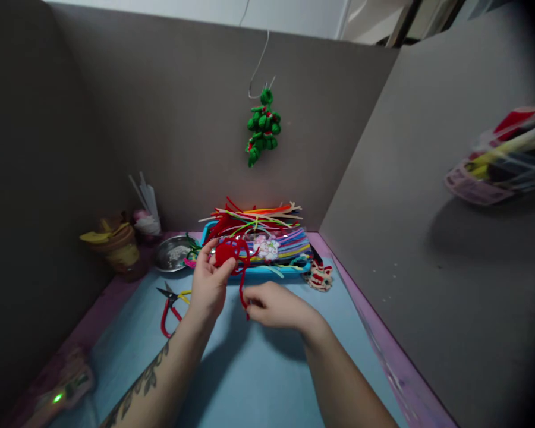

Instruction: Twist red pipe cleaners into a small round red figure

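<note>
Left hand (pixel 208 285) is raised above the blue mat (pixel 249 368), fingertips closed on a red pipe-cleaner ball (pixel 225 252); the right hand (pixel 274 305) sits lower and just to the right, pinched shut on the loose red tail (pixel 242 288) that hangs from the ball. To do this step well, judged from the pose: keep the tail taut between the two pinches, feed it close against the wound core so each turn lies snug on the last, and rotate the ball in the left fingertips rather than dragging the tail round, which would loosen the loops. The ball itself looks fuzzy, tightly wound, roughly round, bright red, with one open loop standing off its right side; whether that loop is part of the same strand is unclear at this blur. Just beyond the left grip lies the tray of mixed pipe cleaners (pixel 267 249); below and left of it, red-handled scissors (pixel 172 306) rest on the mat. A green twisted figure (pixel 262 126) hangs well above both hands.
</note>
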The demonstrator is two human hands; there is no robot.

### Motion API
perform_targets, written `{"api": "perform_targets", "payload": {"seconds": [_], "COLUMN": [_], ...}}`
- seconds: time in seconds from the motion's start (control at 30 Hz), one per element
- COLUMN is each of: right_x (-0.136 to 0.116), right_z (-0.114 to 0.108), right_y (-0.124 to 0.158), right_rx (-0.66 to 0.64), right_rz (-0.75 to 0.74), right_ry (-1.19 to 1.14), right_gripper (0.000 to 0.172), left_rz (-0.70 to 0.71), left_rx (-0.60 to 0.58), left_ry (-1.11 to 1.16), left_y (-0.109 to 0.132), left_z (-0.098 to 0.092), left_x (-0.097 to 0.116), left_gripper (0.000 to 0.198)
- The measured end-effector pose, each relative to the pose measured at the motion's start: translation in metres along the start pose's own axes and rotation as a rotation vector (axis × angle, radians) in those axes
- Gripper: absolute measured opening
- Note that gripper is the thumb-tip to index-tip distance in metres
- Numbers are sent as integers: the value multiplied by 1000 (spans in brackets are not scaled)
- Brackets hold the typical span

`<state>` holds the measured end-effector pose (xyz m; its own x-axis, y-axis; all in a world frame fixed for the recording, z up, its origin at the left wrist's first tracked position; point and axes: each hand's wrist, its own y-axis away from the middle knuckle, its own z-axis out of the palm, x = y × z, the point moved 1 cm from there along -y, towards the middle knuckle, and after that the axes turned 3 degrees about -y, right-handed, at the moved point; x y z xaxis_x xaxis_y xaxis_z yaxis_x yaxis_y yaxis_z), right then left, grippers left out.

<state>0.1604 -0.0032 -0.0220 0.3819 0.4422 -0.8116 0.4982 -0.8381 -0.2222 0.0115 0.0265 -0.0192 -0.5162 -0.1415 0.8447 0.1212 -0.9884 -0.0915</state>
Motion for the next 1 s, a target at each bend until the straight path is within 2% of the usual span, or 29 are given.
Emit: {"api": "perform_targets", "payload": {"seconds": [0.07, 0.1, 0.17, 0.27, 0.3, 0.37, 0.5, 0.6, 0.8, 0.9, 1.0], "right_x": [-1, -2, -1, 3, 5, 10, 17, 15, 10, 9, 6], "right_z": [-7, -10, -16, -22, -23, -24, -24, -22, -13, -9, -11], "right_y": [3, 3, 0, -6, -7, -9, -10, -9, -10, -11, -9], "right_rx": [1, 50, 248, 624, 704, 776, 763, 721, 735, 733, 654], "right_rz": [37, 78, 146, 114, 87, 59, 88, 75, 63, 52, 16], "right_ry": [39, 28, -26, -61, -55, -45, -80, -81, -127, -18, 67], "right_gripper": [13, 11, 11, 13, 13, 16, 23, 17, 9, 9, 15], "left_rz": [-26, -39, -64, -101, -118, -149, -161, -142, -168, -171, -160], "left_rx": [-18, -32, -60, -81, -88, -115, -185, -194, -199, -201, -166], "left_ry": [-25, -43, -76, -84, -80, -86, -159, -194, -173, -131, -115], "left_y": [0, 1, 1, 3, 4, 6, 10, 12, 14, 15, 14], "left_z": [0, 0, 0, 1, 2, 4, 8, 8, 8, 8, 7], "left_x": [3, 4, 4, 2, 1, 0, -2, -5, -5, -2, 1], "left_gripper": [70, 70, 71, 72, 73, 73, 71, 70, 69, 69, 71]}}
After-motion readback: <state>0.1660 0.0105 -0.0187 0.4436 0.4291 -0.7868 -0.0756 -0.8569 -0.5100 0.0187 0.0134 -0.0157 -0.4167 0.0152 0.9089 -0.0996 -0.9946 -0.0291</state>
